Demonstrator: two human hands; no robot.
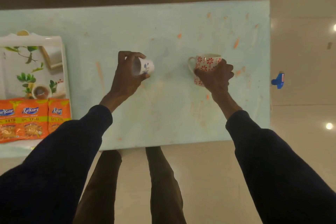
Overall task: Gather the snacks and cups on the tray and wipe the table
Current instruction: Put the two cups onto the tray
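The left hand holds a blue-flowered cup tipped on its side over the middle of the pale green surface, fingers curled round it. The right hand, well apart, grips a red-flowered mug by its body. At the left end lies the tray — three orange snack packets on its near end.

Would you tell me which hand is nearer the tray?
Left. The left hand, holding the small cup, is right of the tray; the right hand, gripping the mug, is farther right.
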